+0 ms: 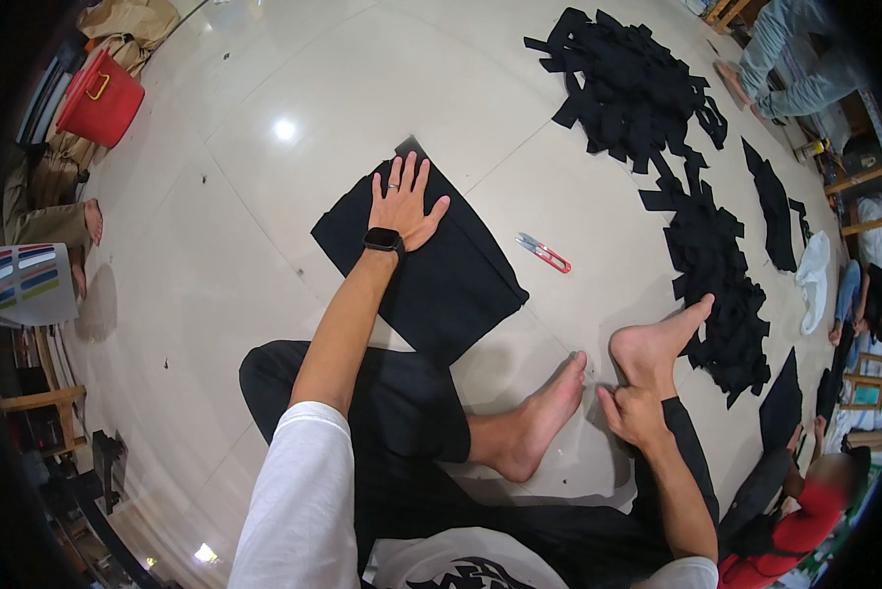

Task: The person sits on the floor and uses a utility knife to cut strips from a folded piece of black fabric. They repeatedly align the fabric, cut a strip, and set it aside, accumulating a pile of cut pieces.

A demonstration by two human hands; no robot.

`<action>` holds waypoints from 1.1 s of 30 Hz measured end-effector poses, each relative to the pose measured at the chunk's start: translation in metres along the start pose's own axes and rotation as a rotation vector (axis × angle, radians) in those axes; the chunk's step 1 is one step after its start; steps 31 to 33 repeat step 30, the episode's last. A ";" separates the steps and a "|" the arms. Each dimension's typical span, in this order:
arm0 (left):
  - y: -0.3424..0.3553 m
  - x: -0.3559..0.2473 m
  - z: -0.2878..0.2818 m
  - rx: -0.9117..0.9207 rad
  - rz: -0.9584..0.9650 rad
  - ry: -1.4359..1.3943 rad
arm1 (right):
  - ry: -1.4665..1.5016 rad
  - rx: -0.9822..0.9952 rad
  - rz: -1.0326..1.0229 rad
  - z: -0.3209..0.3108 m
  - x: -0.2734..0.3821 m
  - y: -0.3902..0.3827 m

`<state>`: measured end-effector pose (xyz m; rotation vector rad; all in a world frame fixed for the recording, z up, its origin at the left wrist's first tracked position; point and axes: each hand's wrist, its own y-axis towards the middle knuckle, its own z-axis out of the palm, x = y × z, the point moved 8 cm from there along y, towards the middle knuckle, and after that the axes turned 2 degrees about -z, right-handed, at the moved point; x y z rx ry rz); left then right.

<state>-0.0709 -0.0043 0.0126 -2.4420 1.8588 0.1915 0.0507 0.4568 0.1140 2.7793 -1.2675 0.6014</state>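
Note:
My left hand (402, 204) lies flat on a folded black cloth (416, 294) on the floor, fingers spread and pointing away from me. A small dark grey strip (409, 146) sticks out at the cloth's far corner, by the fingertips. To the cloth's right, a pair of red-handled thread snips (544, 252) rests on the tiles, touched by neither hand. Down at my right ankle, my right hand (637, 415) has its fingers curled in against the leg, beside the black trouser cuff. Whether anything is inside those fingers is hidden.
A heap of black cloth pieces (628, 88) trails down the right into a second pile (711, 265) beside my right foot. Flat black pieces (775, 211) and a white cloth (812, 280) lie farther right. Other people sit around the edges. A red bucket (105, 101) stands at far left.

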 end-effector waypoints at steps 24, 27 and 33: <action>0.001 -0.001 0.004 -0.001 -0.007 -0.016 | -0.561 -0.068 0.362 -0.160 -0.071 -0.287; 0.003 -0.002 0.008 0.001 -0.011 -0.004 | -0.629 -0.063 0.452 -0.182 -0.087 -0.320; -0.002 0.009 0.001 -0.002 -0.020 0.005 | -0.645 -0.076 0.459 -0.204 -0.084 -0.303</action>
